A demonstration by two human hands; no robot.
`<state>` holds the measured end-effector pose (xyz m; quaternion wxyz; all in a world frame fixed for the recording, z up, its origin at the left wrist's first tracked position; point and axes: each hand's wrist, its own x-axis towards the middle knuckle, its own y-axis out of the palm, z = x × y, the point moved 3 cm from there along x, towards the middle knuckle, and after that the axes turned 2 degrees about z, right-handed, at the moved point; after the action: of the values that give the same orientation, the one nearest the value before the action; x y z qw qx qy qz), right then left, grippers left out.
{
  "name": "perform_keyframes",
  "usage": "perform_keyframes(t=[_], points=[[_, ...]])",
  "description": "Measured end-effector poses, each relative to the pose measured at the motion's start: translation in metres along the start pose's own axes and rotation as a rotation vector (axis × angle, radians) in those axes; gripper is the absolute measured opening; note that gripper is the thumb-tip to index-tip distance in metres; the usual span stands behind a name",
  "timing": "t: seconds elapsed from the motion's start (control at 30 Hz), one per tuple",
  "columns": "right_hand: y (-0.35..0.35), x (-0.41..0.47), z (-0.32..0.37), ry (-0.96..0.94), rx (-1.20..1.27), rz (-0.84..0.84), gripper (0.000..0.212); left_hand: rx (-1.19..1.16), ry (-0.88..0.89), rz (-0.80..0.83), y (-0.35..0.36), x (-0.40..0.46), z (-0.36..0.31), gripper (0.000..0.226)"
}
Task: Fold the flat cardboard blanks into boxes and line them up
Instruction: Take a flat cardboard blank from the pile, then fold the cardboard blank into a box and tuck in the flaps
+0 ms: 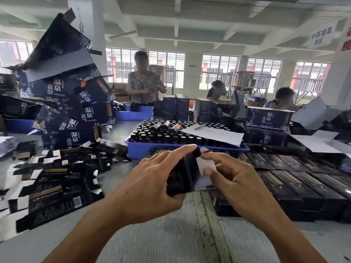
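Both my hands hold one small black cardboard box (182,175) above the table, half formed, with its white inner flap (206,166) showing. My left hand (152,179) grips the box's left side, fingers curled over its top edge. My right hand (233,179) pinches the white flap between thumb and forefinger. A loose pile of flat black blanks (55,179) lies to the left. Rows of folded black boxes (296,185) lie side by side to the right.
A blue tray (144,148) packed with dark bottles sits just beyond my hands, a white paper sheet (214,133) on top. Tall stacks of large dark cartons (72,103) lean at the left. Three people work across the table. Bare grey tabletop (180,234) lies near me.
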<state>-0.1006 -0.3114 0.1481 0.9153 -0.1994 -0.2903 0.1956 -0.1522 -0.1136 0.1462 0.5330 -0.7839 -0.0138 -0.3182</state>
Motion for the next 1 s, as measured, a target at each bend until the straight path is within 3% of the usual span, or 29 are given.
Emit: perform_keyframes(t=[0.13,0.5,0.67,1.0], points=[[0.002,-0.001,-0.002,0.034,0.060,0.048,0.038,-0.004,-0.002,-0.007,-0.007,-0.002,-0.004,0.091],[-0.002,-0.002,0.000,-0.017,0.068,-0.023,0.023,0.012,0.055,0.048,-0.011,-0.003,-0.012,0.070],[-0.001,-0.004,0.001,-0.022,0.045,-0.061,0.038,-0.014,0.049,0.055,-0.010,-0.004,-0.013,0.066],[0.000,-0.004,0.005,-0.029,0.014,-0.126,0.046,-0.052,-0.029,0.036,-0.010,-0.003,-0.005,0.067]])
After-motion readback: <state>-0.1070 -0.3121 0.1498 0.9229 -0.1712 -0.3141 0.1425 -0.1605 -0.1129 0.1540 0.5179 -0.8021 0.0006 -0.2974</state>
